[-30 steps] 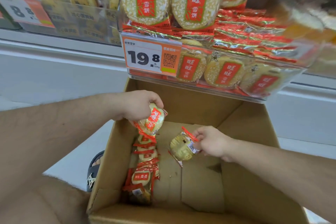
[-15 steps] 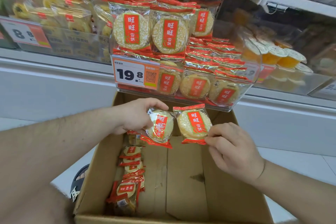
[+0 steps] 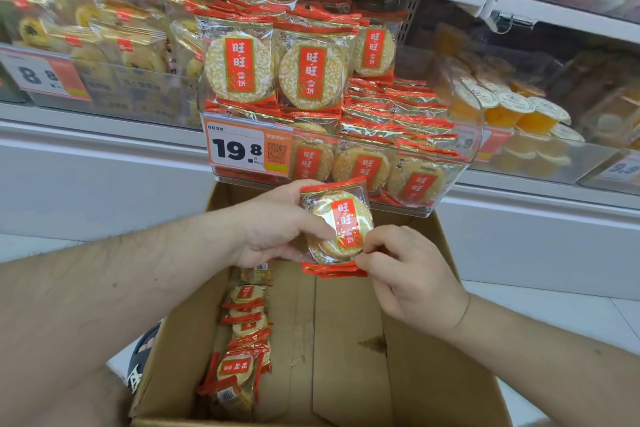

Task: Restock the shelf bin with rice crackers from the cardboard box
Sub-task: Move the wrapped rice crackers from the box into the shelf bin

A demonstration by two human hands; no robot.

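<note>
Two hands meet above the cardboard box [image 3: 408,374]: the left hand [image 3: 277,225] grips stacked rice cracker packets [image 3: 337,229] while the right hand [image 3: 408,274] pinches their lower right edge, just below the clear shelf bin [image 3: 460,180] with its 19.8 price tag [image 3: 244,149]. Beside the bin sit jelly cups [image 3: 512,107]; a row of packets [image 3: 242,333] lies along the box's left wall. Half a second earlier each hand held its own packet, side by side — now they overlap in one stack.

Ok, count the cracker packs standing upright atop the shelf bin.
3: left pack above the price tag; middle pack beside it; right pack further back. More may hide behind.
</note>
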